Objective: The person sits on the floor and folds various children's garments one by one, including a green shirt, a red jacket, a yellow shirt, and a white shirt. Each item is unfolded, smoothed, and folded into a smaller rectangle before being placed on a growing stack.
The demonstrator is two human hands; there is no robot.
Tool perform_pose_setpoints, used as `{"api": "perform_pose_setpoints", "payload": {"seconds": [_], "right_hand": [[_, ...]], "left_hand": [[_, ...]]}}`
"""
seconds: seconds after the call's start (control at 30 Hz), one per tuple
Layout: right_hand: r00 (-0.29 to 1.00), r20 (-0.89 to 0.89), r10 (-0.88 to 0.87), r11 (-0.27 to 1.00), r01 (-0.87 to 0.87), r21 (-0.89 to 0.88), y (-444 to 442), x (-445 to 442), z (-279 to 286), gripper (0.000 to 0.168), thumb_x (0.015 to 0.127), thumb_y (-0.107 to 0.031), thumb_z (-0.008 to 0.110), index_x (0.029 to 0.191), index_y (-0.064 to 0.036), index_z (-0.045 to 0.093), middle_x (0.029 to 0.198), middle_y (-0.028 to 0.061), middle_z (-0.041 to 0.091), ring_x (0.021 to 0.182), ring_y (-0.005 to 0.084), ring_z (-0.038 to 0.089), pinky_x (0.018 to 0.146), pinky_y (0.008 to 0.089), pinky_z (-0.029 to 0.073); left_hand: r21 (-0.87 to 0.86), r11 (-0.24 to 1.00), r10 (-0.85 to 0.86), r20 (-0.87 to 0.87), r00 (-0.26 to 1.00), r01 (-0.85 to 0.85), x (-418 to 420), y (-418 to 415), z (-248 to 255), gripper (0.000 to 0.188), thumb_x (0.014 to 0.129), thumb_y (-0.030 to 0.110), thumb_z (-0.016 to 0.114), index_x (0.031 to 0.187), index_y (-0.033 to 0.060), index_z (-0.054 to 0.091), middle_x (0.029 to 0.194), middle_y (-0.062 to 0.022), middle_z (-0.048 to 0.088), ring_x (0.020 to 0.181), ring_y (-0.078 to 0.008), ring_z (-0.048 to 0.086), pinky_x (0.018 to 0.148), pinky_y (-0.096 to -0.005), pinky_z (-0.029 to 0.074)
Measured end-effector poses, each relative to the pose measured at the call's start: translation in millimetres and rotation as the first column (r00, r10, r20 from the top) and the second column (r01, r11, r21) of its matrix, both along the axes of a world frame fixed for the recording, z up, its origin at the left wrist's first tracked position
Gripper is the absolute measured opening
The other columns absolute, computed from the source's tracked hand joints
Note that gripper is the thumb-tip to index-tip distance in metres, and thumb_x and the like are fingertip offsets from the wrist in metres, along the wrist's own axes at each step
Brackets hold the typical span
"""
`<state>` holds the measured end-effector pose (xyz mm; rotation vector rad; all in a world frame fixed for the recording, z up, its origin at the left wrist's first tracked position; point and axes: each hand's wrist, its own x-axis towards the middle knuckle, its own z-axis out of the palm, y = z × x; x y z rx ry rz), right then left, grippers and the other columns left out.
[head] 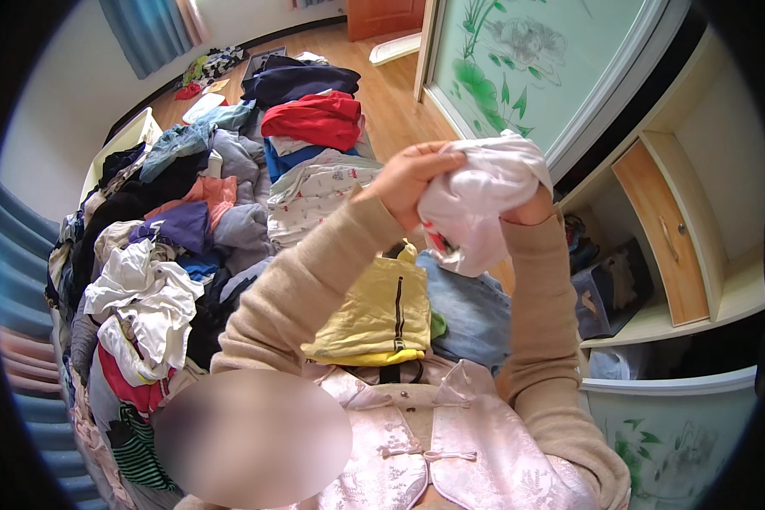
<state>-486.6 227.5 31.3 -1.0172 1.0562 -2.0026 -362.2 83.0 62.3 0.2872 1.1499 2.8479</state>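
Note:
A white garment with a small red and dark print (478, 204) is raised in front of me, bunched between both hands. My left hand (417, 175) grips its left side, thumb and fingers on the cloth. My right hand (530, 205) is at its right side, mostly hidden by the fabric. Below the arms lie a folded yellow garment with a dark zip (382, 306) and blue denim (468, 309). Beyond my left forearm is a white garment with a small print (315, 191), next to a folded red garment (315, 120) and a folded navy garment (299, 80).
Loose clothes lie heaped at the left, among them a white garment (150, 293) and a purple one (175, 228). At the right stand an open wardrobe shelf unit (727, 299) with a grey fabric box (612, 293) and a sliding glass door (523, 70).

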Motion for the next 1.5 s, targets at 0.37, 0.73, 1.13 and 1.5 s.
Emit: {"api": "perform_pose_setpoints", "payload": {"seconds": [0.37,0.73,1.13,1.5], "right_hand": [[0.979,0.193,-0.067,0.895,0.145,-0.421,80,13,89,0.029,0.097,-0.030,0.040,0.083,-0.007,0.051,0.063,-0.0017,0.043,0.045,0.0067,0.037,0.040,0.0193,0.032],[0.885,0.362,-0.293,0.849,0.415,-0.326,124,-86,68,0.024,0.095,-0.024,0.044,0.077,-0.009,0.050,0.063,-0.0010,0.041,0.048,0.0084,0.033,0.041,0.0211,0.027],[0.775,0.216,-0.594,0.752,0.630,-0.194,108,-92,69,0.020,0.094,-0.024,0.048,0.080,-0.010,0.053,0.062,0.0005,0.049,0.047,0.0101,0.039,0.044,0.0231,0.030],[0.872,-0.444,-0.209,0.617,0.469,0.631,135,-52,-28,0.018,0.091,-0.025,0.050,0.089,-0.008,0.057,0.061,0.0009,0.055,0.045,0.0071,0.048,0.038,0.0216,0.036]], "left_hand": [[-0.889,-0.399,0.142,-0.300,0.943,-0.223,-15,-51,-18,0.022,0.079,0.023,0.057,0.092,0.0089,0.067,0.089,-0.0153,0.065,0.085,-0.0319,0.063,0.076,-0.0373,0.049],[0.035,0.993,0.114,-0.227,0.967,-0.109,13,-103,7,0.026,0.092,0.020,0.047,0.106,0.0006,0.058,0.095,-0.0090,0.064,0.090,-0.0188,0.061,0.079,-0.0336,0.050],[-0.302,-0.912,-0.053,-0.584,0.810,-0.278,63,-102,124,0.048,0.080,0.051,0.057,0.082,0.0038,0.067,0.076,-0.0170,0.064,0.072,-0.0312,0.063,0.068,-0.0386,0.050],[-0.385,-0.909,-0.172,-0.008,0.985,-0.162,152,-42,21,0.023,0.081,0.029,0.054,0.085,0.0065,0.058,0.073,-0.0039,0.056,0.064,-0.0183,0.058,0.054,-0.0315,0.046]]}}
